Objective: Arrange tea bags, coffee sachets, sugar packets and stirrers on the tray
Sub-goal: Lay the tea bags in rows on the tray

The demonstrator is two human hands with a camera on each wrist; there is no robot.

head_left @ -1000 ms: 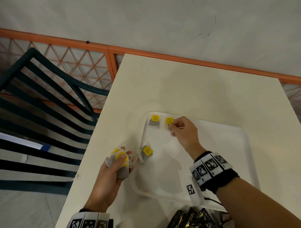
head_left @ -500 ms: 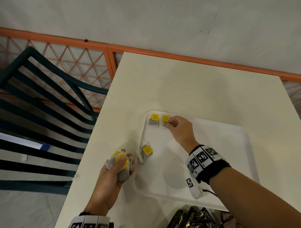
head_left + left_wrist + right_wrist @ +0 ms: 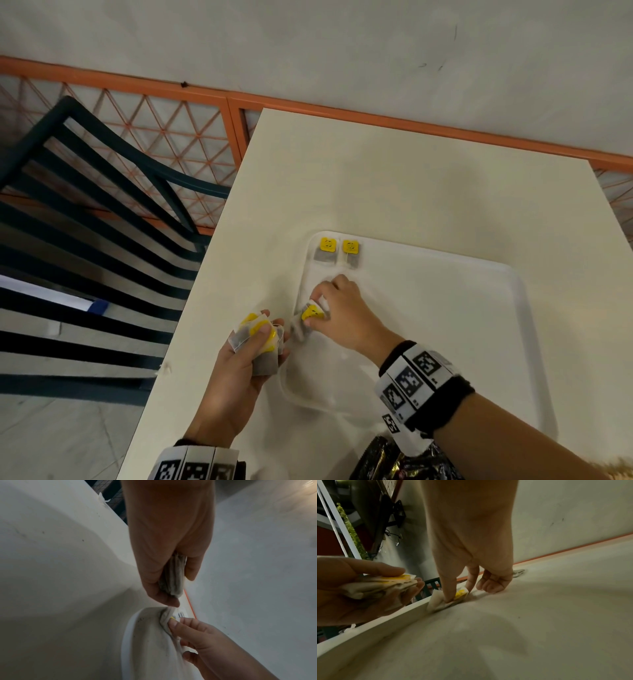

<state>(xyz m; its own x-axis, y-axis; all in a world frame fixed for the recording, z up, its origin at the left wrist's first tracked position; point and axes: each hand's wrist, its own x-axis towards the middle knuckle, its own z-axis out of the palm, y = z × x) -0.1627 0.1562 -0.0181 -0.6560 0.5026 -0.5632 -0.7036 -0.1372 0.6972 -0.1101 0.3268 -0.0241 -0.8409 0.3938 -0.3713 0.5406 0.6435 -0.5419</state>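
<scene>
Pinching loose grey paper tea bag with yellow square tag, right hand works at left rim of white plastic tray, thumb and forefinger closed on it. Left hand just outside same rim, gripping fanned bundle of tea bags; number in bundle unclear.

Advice: lift bag clear of rim, carry flat, set beside existing row, tag facing far edge.

Count: two placed tea bags at tray's far-left corner, side by side; one being picked. Dark foil sachets near tray's near edge, number unclear.
</scene>
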